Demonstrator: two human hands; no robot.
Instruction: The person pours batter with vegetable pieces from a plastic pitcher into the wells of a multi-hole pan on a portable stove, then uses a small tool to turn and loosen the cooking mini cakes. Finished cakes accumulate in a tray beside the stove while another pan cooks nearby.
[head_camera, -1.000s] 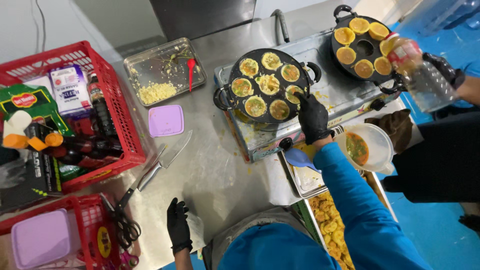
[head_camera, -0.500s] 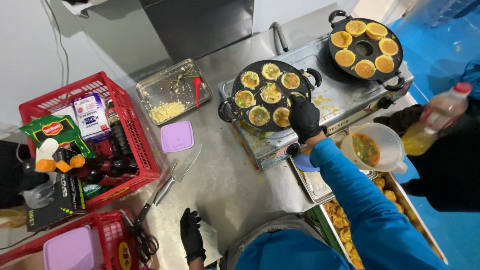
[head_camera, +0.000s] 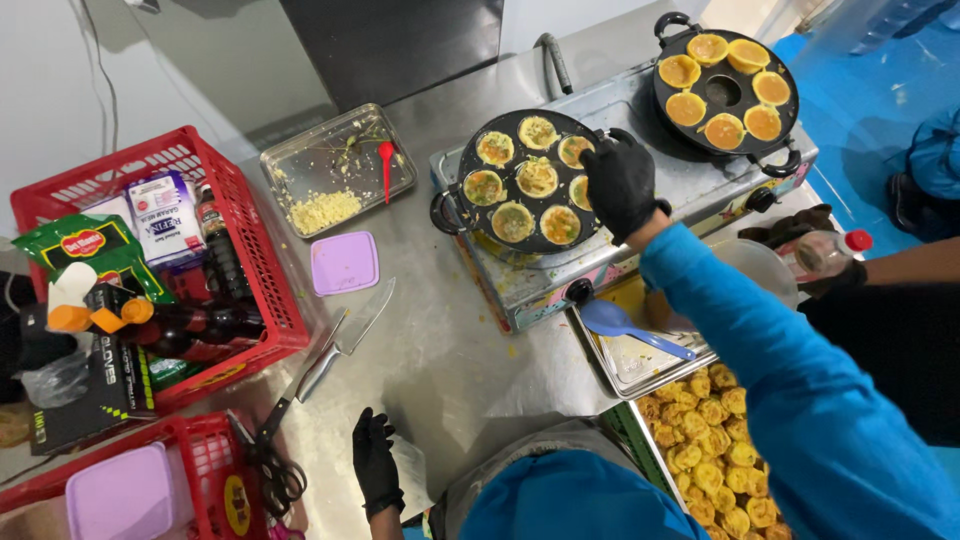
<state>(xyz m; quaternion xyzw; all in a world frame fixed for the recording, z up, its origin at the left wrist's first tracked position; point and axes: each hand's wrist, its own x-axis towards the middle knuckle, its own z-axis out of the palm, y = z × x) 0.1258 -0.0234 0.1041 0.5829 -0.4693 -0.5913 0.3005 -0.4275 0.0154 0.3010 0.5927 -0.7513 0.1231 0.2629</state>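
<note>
Reaching over the near pan, my right hand has slid from its front rim to its right edge since a second ago, fingers curled at a cake well; whether they pinch anything I cannot tell. Going left to right: the red basket holds bottles and packets; my left hand rests spread on the table; the steel tray keeps yellow crumbs and a red spoon; the far pan carries browner cakes.

Food-stall kitchen, steel counter, gas stove, moulded pans, ingredient crates
</note>
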